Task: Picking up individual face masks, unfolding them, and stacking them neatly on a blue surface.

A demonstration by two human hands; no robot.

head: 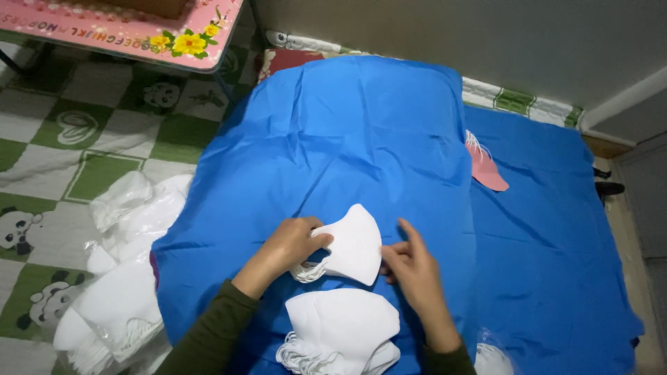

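left hand [292,243] pinching white mask [354,244] | right hand [411,267] gripping its right edge | lower centre, above mask stack [344,330] on blue cloth [347,132]

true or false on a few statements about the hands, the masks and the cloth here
1. Both hands hold one white mask. True: the left hand grips its left end, the right hand its right edge.
2. The cloth under the hands is red. False: it is blue.
3. A stack of white masks lies nearer the person than the held mask. True.
4. The pink mask lies left of the hands. False: it lies to the right, further away.
5. The floor mat is plain grey. False: green and white checks with pandas.
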